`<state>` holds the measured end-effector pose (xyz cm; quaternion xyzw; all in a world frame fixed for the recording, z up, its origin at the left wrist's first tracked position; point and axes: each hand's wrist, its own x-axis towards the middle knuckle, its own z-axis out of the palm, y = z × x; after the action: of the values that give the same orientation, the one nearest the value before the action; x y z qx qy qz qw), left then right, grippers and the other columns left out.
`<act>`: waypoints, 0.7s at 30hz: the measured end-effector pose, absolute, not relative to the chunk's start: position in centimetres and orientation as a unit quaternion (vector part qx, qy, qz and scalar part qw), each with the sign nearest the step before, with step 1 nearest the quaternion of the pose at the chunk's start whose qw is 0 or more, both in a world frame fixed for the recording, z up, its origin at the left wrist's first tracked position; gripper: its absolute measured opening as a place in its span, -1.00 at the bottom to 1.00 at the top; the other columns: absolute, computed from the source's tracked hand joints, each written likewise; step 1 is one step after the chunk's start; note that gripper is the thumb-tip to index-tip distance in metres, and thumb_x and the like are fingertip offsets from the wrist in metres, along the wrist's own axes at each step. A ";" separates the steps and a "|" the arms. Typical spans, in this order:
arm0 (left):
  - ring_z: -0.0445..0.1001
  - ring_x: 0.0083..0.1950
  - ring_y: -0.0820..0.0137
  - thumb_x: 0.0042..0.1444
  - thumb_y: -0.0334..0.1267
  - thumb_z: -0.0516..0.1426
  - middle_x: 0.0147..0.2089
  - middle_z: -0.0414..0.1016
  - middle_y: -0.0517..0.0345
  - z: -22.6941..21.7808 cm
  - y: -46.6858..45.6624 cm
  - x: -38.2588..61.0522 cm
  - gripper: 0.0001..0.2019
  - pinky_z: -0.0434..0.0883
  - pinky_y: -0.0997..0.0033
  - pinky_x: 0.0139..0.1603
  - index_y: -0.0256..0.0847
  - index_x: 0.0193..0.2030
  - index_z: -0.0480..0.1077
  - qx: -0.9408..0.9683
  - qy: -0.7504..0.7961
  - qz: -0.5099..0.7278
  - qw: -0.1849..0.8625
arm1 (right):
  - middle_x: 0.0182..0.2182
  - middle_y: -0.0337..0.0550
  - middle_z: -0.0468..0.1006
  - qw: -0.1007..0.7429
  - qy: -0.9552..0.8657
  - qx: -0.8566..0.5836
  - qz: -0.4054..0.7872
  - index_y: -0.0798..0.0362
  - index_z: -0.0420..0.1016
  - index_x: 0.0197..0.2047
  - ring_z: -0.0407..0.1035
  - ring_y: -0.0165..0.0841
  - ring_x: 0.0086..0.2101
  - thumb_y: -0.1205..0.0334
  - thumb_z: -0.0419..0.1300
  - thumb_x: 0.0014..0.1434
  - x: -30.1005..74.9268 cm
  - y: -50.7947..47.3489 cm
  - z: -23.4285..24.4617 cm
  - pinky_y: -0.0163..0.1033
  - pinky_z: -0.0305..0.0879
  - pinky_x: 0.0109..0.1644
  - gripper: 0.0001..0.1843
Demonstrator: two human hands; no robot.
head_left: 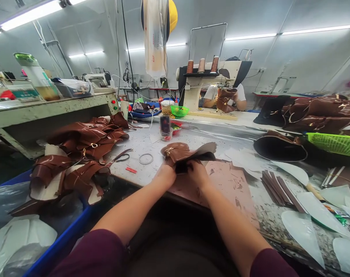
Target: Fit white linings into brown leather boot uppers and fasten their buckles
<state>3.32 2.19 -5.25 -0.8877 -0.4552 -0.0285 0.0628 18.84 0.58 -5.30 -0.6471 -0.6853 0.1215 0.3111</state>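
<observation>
Both my hands grip one brown leather shoe upper (pixel 179 151) just above the near edge of the worktable (pixel 152 138). My left hand (pixel 165 173) is closed on its left side and my right hand (pixel 198 173) is closed on its right side. The piece is folded, with a pale lining flap sticking out to the right. It hangs over a reddish-brown board (pixel 229 181) lying on the table.
A heap of brown uppers (pixel 82 146) fills the left, with scissors (pixel 121 156) and a ring (pixel 146 158) beside it. Brown strips (pixel 274 186) and pale cut pieces (pixel 303 231) lie at right. A green basket (pixel 335 143) and a person at a sewing machine (pixel 209 82) are beyond.
</observation>
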 end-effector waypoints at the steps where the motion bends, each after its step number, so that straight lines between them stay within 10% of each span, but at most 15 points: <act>1: 0.42 -0.10 0.32 0.17 -0.24 0.08 -0.06 0.39 0.03 -5.1 2.2 3.4 -0.76 0.42 0.18 -0.11 -0.31 -0.06 0.33 -0.886 -0.459 -0.005 0.062 | -0.07 -0.10 0.42 0.298 -0.694 -0.645 0.119 0.10 0.38 -0.07 0.36 -0.30 -0.13 0.20 0.11 0.22 19.1 0.6 -5.3 -0.06 0.33 -0.07 -0.77; 21: 0.40 -0.05 0.27 0.15 -0.25 0.10 -0.06 0.40 0.04 -7.4 3.8 5.3 -0.79 0.39 0.12 -0.08 -0.26 -0.08 0.35 -0.879 -0.476 0.017 0.026 | -0.10 -0.12 0.43 0.145 -0.739 -0.648 0.116 0.08 0.40 -0.10 0.38 -0.32 -0.17 0.19 0.09 0.23 21.5 -1.3 -5.2 -0.11 0.35 -0.11 -0.79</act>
<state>5.31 3.85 -7.44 -0.8791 -0.4756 0.0168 0.0259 21.51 -1.32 -5.17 -0.6480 -0.7387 0.1164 0.1446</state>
